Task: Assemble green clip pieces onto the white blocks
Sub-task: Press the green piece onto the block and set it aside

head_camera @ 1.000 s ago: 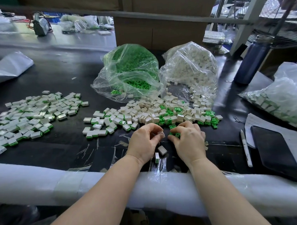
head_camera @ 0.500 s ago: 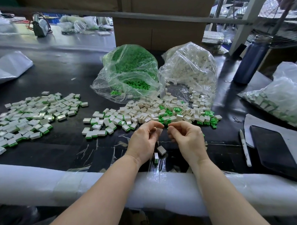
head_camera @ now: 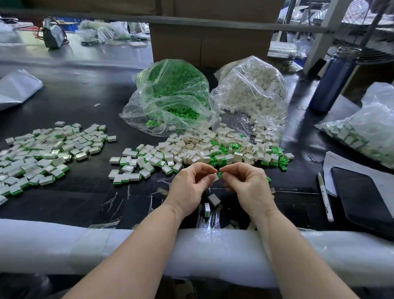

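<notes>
My left hand (head_camera: 191, 185) pinches a small white block (head_camera: 215, 177) between thumb and fingertips. Facing it, my right hand (head_camera: 249, 183) pinches a green clip (head_camera: 220, 174) right against the block's edge. Both hands hover just above the dark table, near its front. Behind them lies a mixed heap of loose white blocks and green clips (head_camera: 214, 148). Two loose white blocks (head_camera: 213, 199) lie on the table under my hands. A clear bag of green clips (head_camera: 173, 94) and a clear bag of white blocks (head_camera: 250, 90) stand open at the back.
Assembled white-and-green pieces are spread at the left (head_camera: 40, 154) and in a smaller group (head_camera: 135, 165). Another bag of pieces (head_camera: 371, 128) lies at the right, with a dark phone (head_camera: 363, 201), a pen (head_camera: 324, 193) and a blue bottle (head_camera: 333, 78). White foam padding (head_camera: 60, 248) covers the table's front edge.
Both hands lifted from the table and drew back from the heap. My right hand came up with a green clip and brought it to the white block in my left hand.
</notes>
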Available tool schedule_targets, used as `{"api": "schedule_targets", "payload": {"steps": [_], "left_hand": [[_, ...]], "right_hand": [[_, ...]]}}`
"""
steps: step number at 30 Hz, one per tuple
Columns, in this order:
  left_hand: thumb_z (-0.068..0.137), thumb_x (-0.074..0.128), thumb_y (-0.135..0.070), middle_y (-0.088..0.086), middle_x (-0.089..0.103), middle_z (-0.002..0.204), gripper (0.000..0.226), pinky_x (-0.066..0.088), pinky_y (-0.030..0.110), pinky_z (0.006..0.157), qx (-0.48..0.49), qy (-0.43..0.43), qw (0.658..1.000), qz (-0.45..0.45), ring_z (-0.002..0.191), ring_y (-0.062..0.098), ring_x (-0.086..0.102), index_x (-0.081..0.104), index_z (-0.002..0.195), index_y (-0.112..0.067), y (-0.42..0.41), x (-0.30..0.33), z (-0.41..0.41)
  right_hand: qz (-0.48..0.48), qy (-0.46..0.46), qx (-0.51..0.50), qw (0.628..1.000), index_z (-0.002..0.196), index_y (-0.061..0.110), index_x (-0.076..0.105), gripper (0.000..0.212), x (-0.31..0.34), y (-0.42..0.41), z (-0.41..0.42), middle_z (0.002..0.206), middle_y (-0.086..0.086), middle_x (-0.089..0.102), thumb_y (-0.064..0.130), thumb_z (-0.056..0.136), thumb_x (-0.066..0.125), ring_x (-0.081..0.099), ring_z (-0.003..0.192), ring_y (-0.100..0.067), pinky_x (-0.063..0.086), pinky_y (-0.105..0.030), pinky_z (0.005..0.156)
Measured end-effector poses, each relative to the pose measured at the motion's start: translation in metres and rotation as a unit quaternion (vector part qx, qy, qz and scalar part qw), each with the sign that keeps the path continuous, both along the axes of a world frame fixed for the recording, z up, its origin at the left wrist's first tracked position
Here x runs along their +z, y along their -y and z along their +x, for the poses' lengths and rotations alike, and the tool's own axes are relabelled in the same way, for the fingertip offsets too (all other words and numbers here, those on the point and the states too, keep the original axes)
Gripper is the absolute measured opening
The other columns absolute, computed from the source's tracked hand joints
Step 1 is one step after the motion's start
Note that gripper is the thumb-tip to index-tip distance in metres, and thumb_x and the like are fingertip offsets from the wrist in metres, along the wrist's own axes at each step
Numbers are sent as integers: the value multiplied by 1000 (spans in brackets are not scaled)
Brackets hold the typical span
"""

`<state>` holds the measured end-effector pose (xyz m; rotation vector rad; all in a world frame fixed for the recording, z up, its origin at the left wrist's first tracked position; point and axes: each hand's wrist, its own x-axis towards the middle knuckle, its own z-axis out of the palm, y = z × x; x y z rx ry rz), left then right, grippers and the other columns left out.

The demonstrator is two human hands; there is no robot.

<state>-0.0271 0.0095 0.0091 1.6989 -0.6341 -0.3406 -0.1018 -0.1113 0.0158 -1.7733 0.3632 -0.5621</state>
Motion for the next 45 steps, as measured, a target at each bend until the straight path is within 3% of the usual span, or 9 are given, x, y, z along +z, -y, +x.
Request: {"api": "schedule_targets", "payload": {"steps": [5, 10, 19, 23, 30, 35, 40, 45], "left_hand": [[87, 61, -7, 5, 67, 87, 15, 52, 30, 86, 0, 1, 1000, -3, 84, 15, 61, 65, 86, -21, -1, 1, 0], [87, 61, -6, 3, 67, 84, 17, 53, 29, 85, 1, -4, 1000, -9, 82, 14, 61, 65, 84, -22, -2, 1, 0], [87, 61, -3, -2, 67, 80, 19, 54, 22, 80, -5, -15, 1000, -27, 78, 9, 63, 67, 84, -20, -2, 1, 0], [85, 61, 1, 0, 68, 80, 18, 51, 13, 72, 2, -24, 998, -55, 74, 2, 64, 68, 83, -16, -4, 3, 1], [83, 63, 3, 0, 67, 77, 18, 49, 11, 70, -2, -27, 998, -59, 69, -1, 63, 68, 82, -14, -3, 3, -1], [84, 63, 1, 0, 67, 78, 15, 51, 14, 75, 9, -12, 1000, -26, 73, 5, 63, 68, 83, -14, -2, 3, -1], [84, 63, 1, 4, 68, 81, 16, 54, 21, 80, 13, -13, 1000, -8, 77, 12, 63, 69, 82, -14, -2, 3, -2], [84, 63, 2, 0, 68, 76, 20, 54, 18, 73, -2, -12, 1000, -2, 68, 7, 63, 68, 78, -17, -4, 3, -2]], "right_hand": [[2, -5, 8, 1000, 75, 20, 68, 23, 1, -1, -1, 61, 4, 64, -2, 83, 65, 57, 54, -2, 51, -17, 54], [-11, -31, 5, 999, 75, 18, 67, 20, 0, 0, -1, 65, -2, 65, 0, 83, 66, 57, 59, -10, 53, -24, 60], [22, -25, 5, 999, 77, 14, 68, 16, 1, -2, -1, 67, -8, 66, 0, 83, 65, 59, 55, -6, 53, -19, 54], [30, -30, 34, 999, 76, 16, 68, 17, 1, -3, -2, 65, -3, 68, 1, 83, 67, 61, 56, -6, 52, -18, 53], [24, -22, 37, 999, 74, 19, 68, 23, 0, -3, -1, 63, 1, 67, -2, 84, 64, 60, 56, -4, 52, -18, 54], [8, -24, 39, 999, 85, 16, 61, 21, 1, -4, 0, 63, -3, 61, -5, 85, 60, 54, 52, -3, 49, -17, 55], [-4, -32, 37, 999, 80, 12, 57, 20, 2, -4, 0, 61, -4, 58, -7, 82, 62, 51, 51, -5, 46, -20, 56], [-8, -42, 50, 998, 78, 9, 59, 16, 2, -3, -1, 67, -11, 60, -5, 80, 65, 53, 59, -13, 47, -24, 59]]}}
